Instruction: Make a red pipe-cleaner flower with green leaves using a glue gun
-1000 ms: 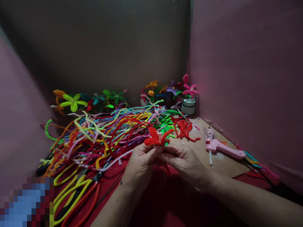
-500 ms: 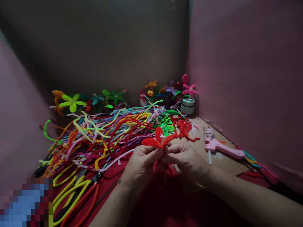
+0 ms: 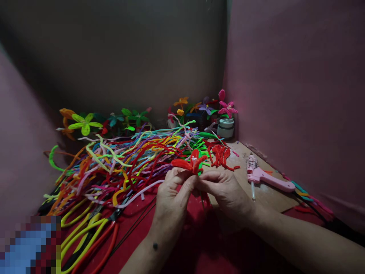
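A red pipe-cleaner flower with pale stamens at its centre stands between my two hands. My left hand pinches its base, thumb and fingers closed just under the petals. From the other side, my right hand is pinched at the same spot, its fingertips touching the left ones. A thin stem hangs down below the fingers. The exact grip at the base is hidden by the fingertips. Beyond the flower lies a bundle of looped red pipe cleaners.
A large heap of coloured pipe cleaners spreads to the left. Pliers with yellow and red handles lie at front left. To the right, a pink glue gun rests on a brown board. Finished flowers line the back wall.
The flower has turned and tilted between my fingers, its right petal now pointing more toward me. My left wrist has rotated and shifted slightly right; both hands keep their pinch.
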Demonstrator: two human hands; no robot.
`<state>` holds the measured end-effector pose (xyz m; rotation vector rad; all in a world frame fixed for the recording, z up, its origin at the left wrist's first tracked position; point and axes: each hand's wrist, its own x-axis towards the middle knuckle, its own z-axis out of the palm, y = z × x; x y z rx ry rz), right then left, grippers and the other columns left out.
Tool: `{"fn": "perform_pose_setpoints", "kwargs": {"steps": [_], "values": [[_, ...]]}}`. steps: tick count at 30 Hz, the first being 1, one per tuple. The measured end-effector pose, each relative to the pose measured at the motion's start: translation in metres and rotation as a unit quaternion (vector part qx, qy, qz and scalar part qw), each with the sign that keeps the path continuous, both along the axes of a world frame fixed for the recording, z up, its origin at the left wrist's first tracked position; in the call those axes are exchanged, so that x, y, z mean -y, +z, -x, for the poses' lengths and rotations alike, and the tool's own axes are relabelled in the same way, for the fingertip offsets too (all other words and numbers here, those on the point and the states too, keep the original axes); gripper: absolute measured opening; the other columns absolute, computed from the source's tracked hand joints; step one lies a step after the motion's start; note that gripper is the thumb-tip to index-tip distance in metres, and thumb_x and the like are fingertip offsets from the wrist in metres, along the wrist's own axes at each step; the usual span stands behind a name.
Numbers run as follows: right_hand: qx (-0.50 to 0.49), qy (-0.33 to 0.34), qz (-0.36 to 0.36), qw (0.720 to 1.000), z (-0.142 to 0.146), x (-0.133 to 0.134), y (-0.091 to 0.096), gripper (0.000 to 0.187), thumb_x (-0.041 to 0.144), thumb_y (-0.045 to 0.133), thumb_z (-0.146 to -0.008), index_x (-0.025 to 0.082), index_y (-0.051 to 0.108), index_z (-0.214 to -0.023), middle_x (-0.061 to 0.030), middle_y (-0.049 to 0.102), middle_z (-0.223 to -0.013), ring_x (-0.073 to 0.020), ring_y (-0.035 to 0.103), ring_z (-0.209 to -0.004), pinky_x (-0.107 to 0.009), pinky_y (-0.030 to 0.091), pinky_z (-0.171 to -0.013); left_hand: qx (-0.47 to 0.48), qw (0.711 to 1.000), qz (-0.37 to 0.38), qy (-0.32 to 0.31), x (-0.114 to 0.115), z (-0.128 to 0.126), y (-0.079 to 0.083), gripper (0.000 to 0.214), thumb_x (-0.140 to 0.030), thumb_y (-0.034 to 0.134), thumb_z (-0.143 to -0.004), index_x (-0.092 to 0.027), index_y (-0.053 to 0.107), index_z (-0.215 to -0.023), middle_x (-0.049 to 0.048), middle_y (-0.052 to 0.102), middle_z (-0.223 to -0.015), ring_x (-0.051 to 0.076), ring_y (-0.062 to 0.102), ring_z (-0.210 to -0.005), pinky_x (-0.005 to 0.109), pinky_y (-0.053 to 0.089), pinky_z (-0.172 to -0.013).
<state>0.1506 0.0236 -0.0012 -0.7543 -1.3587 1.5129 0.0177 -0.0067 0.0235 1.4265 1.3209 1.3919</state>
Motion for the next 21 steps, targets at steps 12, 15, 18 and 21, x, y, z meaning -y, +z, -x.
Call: {"fn": "perform_pose_setpoints", "kwargs": {"steps": [12,15,18,21], "values": [[0.042,-0.031,-0.079,0.995,0.002,0.0,-0.015,0.016,0.026,0.062,-0.076,0.015,0.068,-0.066,0.001,0.053,-0.056,-0.0126,0.051,-0.062,-0.029,0.045,-0.066,0.067,0.998,-0.011,0.006,0.001,-0.002,-0.007,0.016,-0.02,0.067,-0.071,-0.023,0.074,-0.085,0.0023,0.064,-0.097,0.018,0.056,-0.094,0.024,0.042,-0.083],[0.038,-0.03,-0.086,0.995,0.002,-0.001,-0.014,0.015,0.025,0.062,-0.076,0.015,0.069,-0.066,0.0009,0.053,-0.056,-0.013,0.052,-0.063,-0.03,0.045,-0.067,0.077,0.997,-0.012,-0.005,0.0,-0.002,-0.008,0.018,-0.018,0.067,-0.071,-0.024,0.074,-0.087,0.0021,0.065,-0.097,0.017,0.056,-0.095,0.023,0.042,-0.084],[0.025,-0.013,-0.08,0.996,0.003,-0.001,-0.011,0.014,0.025,0.063,-0.074,0.016,0.071,-0.07,0.0002,0.056,-0.058,-0.0126,0.051,-0.062,-0.03,0.045,-0.067,0.082,0.996,-0.022,-0.011,-0.002,-0.001,-0.01,0.018,-0.016,0.066,-0.071,-0.024,0.074,-0.086,0.0015,0.066,-0.096,0.017,0.056,-0.096,0.022,0.042,-0.084],[0.008,0.002,-0.05,0.999,0.003,-0.001,-0.007,0.011,0.026,0.067,-0.07,0.016,0.071,-0.069,0.0011,0.056,-0.057,-0.0114,0.049,-0.06,-0.03,0.044,-0.068,0.084,0.995,-0.042,-0.018,-0.003,-0.001,-0.012,0.021,-0.015,0.066,-0.071,-0.025,0.073,-0.087,0.0005,0.065,-0.095,0.015,0.056,-0.093,0.022,0.043,-0.082]]}}
